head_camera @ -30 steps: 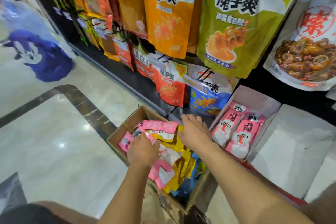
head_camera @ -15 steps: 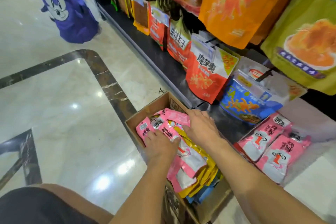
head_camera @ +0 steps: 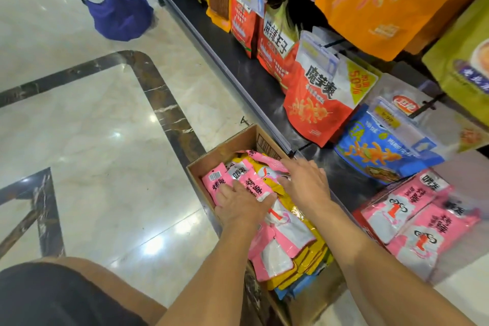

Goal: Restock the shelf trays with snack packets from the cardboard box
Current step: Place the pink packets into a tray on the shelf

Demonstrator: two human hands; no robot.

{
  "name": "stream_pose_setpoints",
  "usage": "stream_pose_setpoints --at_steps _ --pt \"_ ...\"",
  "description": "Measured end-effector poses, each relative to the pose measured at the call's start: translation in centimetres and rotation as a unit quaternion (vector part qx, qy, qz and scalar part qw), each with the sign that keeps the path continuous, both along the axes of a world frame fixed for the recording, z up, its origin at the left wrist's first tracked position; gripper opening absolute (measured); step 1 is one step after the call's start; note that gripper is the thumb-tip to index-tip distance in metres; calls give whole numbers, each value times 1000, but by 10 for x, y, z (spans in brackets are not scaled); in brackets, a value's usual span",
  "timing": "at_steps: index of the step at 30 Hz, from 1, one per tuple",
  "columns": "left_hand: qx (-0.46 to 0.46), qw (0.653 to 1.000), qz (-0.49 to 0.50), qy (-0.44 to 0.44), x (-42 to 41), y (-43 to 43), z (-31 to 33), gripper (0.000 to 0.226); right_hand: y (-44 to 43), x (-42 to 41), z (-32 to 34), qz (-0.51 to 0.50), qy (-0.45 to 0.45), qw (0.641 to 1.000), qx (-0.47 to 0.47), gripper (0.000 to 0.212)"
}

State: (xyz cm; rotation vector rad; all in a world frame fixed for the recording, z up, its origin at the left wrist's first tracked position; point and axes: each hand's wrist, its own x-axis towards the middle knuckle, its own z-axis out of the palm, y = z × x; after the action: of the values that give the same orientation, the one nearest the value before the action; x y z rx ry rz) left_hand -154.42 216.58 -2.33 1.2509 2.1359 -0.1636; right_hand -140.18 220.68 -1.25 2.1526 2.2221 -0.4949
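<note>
In the cardboard box [head_camera: 219, 152], pink snack packets [head_camera: 275, 249] are piled over yellow and blue ones [head_camera: 304, 264]; the left hand [head_camera: 242, 206] is laid flat on the top packets, fingers straight, and the right hand [head_camera: 304, 185] is spread open just beyond, nothing being gripped. The packets are judged light, limp and slippery; a small stack is best pinched by its flat edges. Beyond, matching packets are seen in the shelf tray [head_camera: 460, 167].
</note>
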Motion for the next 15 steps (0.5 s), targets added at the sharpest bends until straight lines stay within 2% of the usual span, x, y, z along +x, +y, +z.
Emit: stream_pose_setpoints --at_steps 3,8,12,15 --pt "-6 1000 -17 -12 2 -2 3 115 -3 12 8 -19 30 999 28 37" --pt "-2 998 -54 -16 11 -7 8 115 -13 38 21 -84 141 984 63 27" --pt "23 994 -108 -6 29 -17 17 105 -29 54 33 -152 273 947 78 21" --pt "52 991 -126 -14 41 -25 20 103 -44 68 40 -209 335 916 66 19"
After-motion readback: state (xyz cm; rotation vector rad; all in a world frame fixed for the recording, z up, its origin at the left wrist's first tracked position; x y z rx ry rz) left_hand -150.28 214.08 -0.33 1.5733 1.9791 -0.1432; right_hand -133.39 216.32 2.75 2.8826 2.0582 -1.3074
